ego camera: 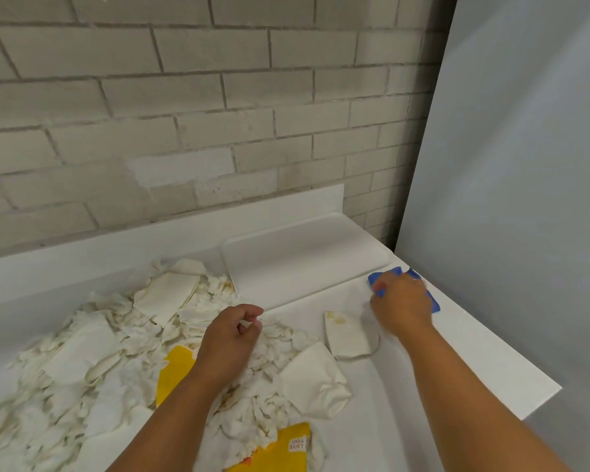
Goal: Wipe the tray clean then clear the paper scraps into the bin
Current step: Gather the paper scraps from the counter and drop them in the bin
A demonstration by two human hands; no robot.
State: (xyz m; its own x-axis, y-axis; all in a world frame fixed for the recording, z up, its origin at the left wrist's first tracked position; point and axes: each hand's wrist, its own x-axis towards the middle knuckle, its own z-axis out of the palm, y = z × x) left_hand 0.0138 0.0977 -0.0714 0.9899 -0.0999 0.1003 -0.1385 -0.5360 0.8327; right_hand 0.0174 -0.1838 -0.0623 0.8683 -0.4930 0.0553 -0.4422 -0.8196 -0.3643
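A white tray (304, 253) lies on the counter against the back upstand, with nothing on it. Just right of its front corner a blue cloth (431, 299) lies on the counter, and my right hand (401, 303) is on top of it with the fingers curled round it. My left hand (232, 335) hovers over the heap of white paper scraps (99, 352) with fingers loosely curled and nothing held. A yellow card piece (174, 373) pokes out beneath my left wrist. No bin is in view.
A stained folded paper (348, 332) and a crumpled paper (315, 383) lie apart from the heap. Another yellow printed card (276, 447) lies at the bottom. A brick wall stands behind the counter, a grey panel (508, 165) at the right; the counter edge (539, 400) runs right.
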